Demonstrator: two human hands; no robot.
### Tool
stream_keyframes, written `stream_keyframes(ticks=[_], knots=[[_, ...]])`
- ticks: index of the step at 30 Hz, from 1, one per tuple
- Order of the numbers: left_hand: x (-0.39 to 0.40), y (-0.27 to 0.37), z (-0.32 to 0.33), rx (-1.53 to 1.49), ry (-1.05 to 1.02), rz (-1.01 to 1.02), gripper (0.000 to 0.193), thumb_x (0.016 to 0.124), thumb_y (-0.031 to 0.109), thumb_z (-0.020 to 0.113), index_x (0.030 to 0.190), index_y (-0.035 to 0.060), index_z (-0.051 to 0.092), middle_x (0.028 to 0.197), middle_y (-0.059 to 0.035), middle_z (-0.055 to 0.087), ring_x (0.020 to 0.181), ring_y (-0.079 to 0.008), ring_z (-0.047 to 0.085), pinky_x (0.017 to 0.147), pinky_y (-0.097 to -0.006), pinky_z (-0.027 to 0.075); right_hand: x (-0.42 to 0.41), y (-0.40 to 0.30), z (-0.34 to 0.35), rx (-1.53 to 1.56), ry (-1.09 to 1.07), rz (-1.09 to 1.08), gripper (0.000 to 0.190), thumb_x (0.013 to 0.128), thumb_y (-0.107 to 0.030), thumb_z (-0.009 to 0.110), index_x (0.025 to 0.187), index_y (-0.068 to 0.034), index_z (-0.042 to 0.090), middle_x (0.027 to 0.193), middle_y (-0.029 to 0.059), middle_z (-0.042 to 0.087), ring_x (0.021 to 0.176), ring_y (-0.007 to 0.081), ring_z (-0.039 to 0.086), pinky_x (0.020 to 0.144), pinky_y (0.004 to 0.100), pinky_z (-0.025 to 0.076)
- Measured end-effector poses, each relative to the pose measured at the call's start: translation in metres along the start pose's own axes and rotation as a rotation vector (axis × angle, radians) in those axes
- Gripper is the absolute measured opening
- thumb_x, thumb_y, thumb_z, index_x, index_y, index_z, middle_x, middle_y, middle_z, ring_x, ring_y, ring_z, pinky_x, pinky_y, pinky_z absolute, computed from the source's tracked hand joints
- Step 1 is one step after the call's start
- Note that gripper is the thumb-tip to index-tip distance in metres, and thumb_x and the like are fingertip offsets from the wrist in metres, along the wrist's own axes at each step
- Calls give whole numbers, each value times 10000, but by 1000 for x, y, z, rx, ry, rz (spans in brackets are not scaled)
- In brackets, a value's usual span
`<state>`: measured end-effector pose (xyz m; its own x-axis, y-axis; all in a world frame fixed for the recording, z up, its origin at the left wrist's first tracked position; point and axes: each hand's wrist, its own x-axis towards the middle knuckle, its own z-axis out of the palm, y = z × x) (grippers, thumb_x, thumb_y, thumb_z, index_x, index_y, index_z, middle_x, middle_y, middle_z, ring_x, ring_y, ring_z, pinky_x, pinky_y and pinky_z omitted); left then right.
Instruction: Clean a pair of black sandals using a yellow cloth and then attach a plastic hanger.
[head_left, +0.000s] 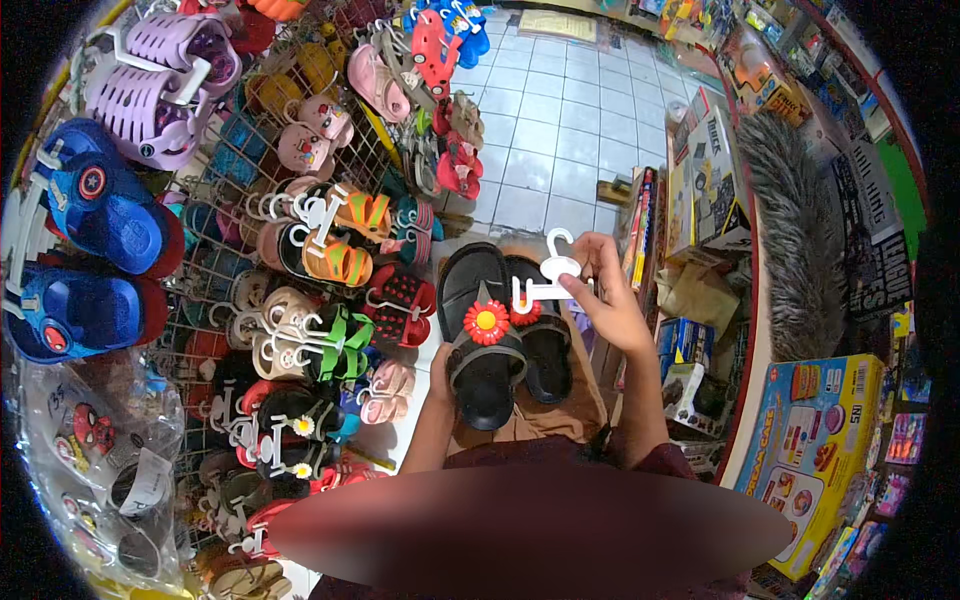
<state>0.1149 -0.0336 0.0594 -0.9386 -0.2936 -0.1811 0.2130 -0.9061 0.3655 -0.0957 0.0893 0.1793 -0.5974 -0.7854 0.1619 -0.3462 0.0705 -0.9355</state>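
Two black sandals lie before me, soles downward, each with a red flower that has a yellow centre. My left hand grips the left black sandal by its outer side. Partly behind it is the right black sandal, its flower overlapped by a white plastic shoe hanger. My right hand pinches this hanger near its middle, with the hook pointing away from me. Whether the hanger touches the right sandal, I cannot tell.
A wire grid rack on the left bears many children's sandals, among them blue slippers and lilac clogs. Boxed toys, including a yellow and blue box, line the right side. Brown cardboard lies beneath the sandals.
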Motion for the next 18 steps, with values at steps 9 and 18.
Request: stream_keyframes(ticks=[9, 18], knots=[[-2, 5, 5, 213, 27, -141, 693, 807, 388, 437, 1293, -86, 293, 1220, -260, 458, 1069, -356, 523, 906, -456, 445, -2, -28, -4, -113, -67, 2, 298, 818, -120, 589, 1074, -28, 466, 945, 123, 558, 902, 234, 553, 789, 321, 423], [0, 6, 13, 96, -119, -145, 635, 795, 297, 418, 1290, -90, 327, 1230, -217, 483, 1114, -294, 512, 952, -406, 411, -4, -16, 8, -130, -46, -97, 241, 821, -146, 588, 1015, -30, 506, 962, 97, 560, 879, 211, 531, 776, 301, 411]])
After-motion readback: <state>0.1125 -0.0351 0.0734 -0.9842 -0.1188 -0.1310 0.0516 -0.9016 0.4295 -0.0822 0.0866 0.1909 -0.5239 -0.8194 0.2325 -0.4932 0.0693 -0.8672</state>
